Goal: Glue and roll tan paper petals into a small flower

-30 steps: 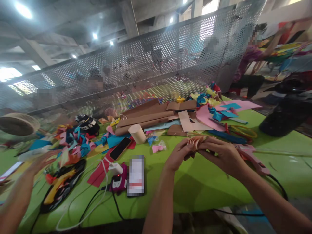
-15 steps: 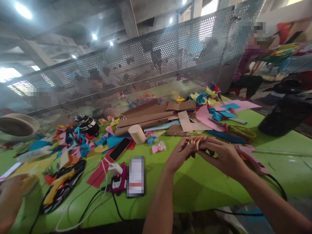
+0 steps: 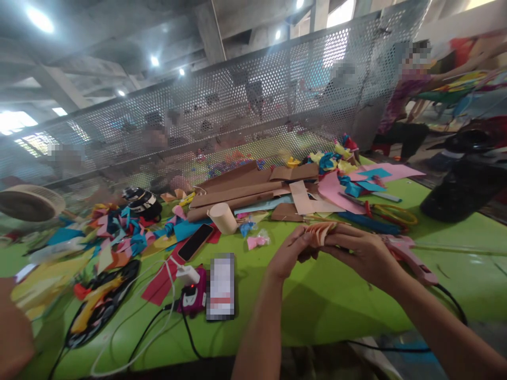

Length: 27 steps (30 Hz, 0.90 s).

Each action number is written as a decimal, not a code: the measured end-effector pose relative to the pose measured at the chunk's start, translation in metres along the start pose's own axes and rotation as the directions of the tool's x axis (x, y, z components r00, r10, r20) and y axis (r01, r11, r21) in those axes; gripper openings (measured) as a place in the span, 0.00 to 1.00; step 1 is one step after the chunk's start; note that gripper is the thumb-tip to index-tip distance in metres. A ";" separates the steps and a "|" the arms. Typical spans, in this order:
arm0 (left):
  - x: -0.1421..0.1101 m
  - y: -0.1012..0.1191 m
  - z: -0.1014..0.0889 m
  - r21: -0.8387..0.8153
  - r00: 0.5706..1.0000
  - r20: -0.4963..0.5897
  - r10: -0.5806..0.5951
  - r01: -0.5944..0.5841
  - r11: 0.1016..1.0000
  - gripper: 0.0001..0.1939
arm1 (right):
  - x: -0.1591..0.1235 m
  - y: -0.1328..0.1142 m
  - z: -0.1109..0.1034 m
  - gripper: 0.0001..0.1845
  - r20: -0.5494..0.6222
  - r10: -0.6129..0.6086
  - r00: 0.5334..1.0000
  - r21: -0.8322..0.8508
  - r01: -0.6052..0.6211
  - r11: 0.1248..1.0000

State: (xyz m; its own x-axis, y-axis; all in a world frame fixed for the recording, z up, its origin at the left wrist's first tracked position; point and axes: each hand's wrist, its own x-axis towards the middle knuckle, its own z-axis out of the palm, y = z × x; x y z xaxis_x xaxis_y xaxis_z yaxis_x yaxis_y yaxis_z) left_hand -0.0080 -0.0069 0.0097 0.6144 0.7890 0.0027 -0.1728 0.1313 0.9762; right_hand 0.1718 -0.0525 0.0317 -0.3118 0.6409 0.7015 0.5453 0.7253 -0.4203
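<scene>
A pleated, peach-coloured paper piece (image 3: 321, 232) sits at the centre of this clock, above the green worktop (image 3: 336, 316). Both your hands hold it: your left hand (image 3: 290, 253) pinches its near side from nine o'clock, and your right hand (image 3: 362, 252) grips it from three o'clock, partly covering it.

Just beyond your right hand, at three o'clock, lies a pink glue gun (image 3: 414, 258). Yellow-and-red-handled scissors (image 3: 392, 212) are near it, between two and three. Pink paper (image 3: 336, 191) spreads at one o'clock, and brown cardboard (image 3: 245, 186) at ten.

At nine o'clock you have a small pink bow (image 3: 256, 240), then a pale cylinder (image 3: 224, 218), then a dark-screened phone (image 3: 195, 243). A lit phone (image 3: 221, 285) lies at eight o'clock, just beside a purple power socket (image 3: 193, 300). Farther out, between eight and nine, another person's blurred limb (image 3: 13, 327) enters at the edge. A perforated metal screen (image 3: 237, 121) stands behind everything, across eleven o'clock, and a seated person (image 3: 402, 108) is beyond, at one.
</scene>
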 end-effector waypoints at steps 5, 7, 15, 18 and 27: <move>0.000 0.001 0.000 -0.011 0.999 -0.027 -0.018 0.017 1.000 0.33 | 0.000 0.001 0.001 0.08 -0.019 -0.011 1.000 -0.022 0.011 1.000; -0.001 0.002 0.001 -0.008 0.999 -0.031 -0.020 0.020 1.000 0.32 | 0.000 0.001 0.001 0.08 -0.027 -0.021 0.999 -0.031 0.020 0.999; 0.001 0.001 0.001 0.067 0.999 0.016 0.046 -0.047 0.997 0.28 | 0.004 -0.009 -0.001 0.07 -0.005 0.046 0.999 0.004 -0.046 0.999; 0.001 0.000 0.000 0.116 0.998 0.026 0.061 -0.064 0.991 0.26 | 0.005 -0.015 -0.003 0.08 0.026 0.113 0.993 0.027 -0.114 0.993; 0.000 0.004 0.002 0.200 0.999 0.024 0.043 -0.047 0.979 0.26 | -0.001 -0.013 0.005 0.08 -0.033 0.157 0.987 -0.055 -0.159 0.986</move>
State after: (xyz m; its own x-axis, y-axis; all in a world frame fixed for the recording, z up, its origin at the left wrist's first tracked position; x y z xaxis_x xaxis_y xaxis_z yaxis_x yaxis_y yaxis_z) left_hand -0.0074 -0.0074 0.0137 0.6245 0.7794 0.0502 -0.0444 -0.0288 0.9986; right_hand 0.1614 -0.0614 0.0337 -0.1967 0.7384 0.6451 0.6301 0.5992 -0.4938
